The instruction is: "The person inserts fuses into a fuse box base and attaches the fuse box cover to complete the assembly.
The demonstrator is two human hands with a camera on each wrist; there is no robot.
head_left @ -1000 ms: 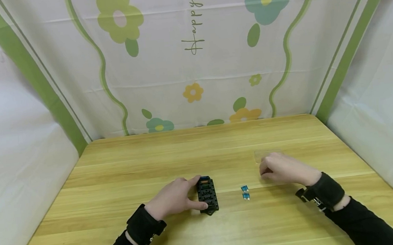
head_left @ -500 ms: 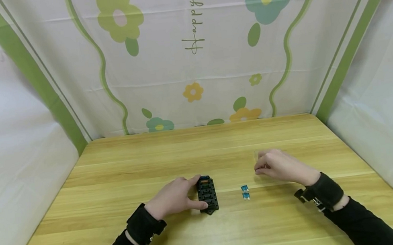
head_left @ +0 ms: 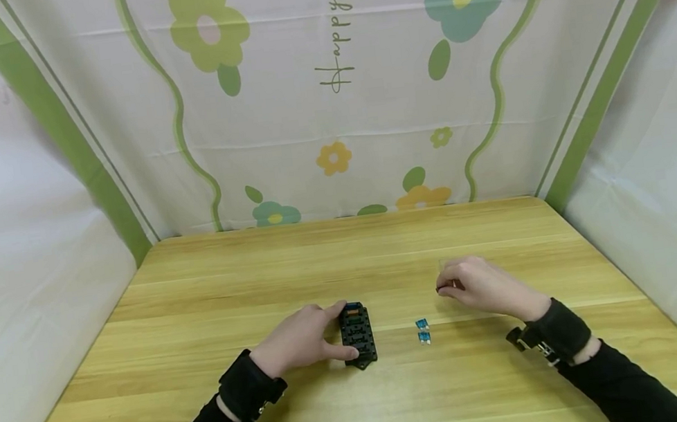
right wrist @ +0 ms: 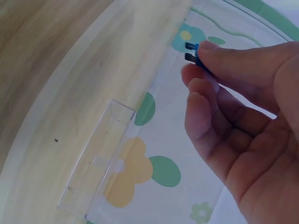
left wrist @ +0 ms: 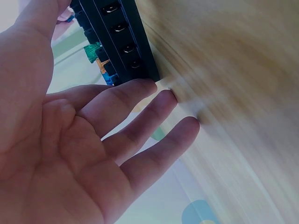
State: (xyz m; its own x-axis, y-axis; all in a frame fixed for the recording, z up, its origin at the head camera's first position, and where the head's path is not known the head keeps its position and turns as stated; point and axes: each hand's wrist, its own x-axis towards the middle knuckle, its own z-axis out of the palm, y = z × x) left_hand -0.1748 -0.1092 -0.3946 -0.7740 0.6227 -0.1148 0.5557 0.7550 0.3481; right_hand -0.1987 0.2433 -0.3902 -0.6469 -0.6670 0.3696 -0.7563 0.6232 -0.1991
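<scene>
Since a second ago my right hand (head_left: 481,285) has drifted a little left, nearer the block (head_left: 360,337), and it now hides more of the clear case (right wrist: 93,158), which lies beyond and to the right of the block. My left hand (head_left: 300,344) hasn't budged: thumb at the block's near end, forefinger at its far end, the block gripped between them on the table (head_left: 258,276). The two loose fuses (head_left: 425,337) lie where they lay, right of the block and well apart from it. Looking down, I get only a dark speck at my right fingertips; my right wrist shows the held fuse (right wrist: 196,54) plainly, blue with two dark prongs, nipped between thumb and forefinger with no gap to spare, the other fingers half curled. That wrist also catches the case nearly whole, where from above just a corner peeps out. My left wrist gives me a face of the block I can't see from above, with a row of round holes, plus the green fuse (left wrist: 92,52) and orange fuse (left wrist: 103,65) jutting from it, and my three other fingers stretched loosely past its end; whether the middle one touches, I can't tell.
</scene>
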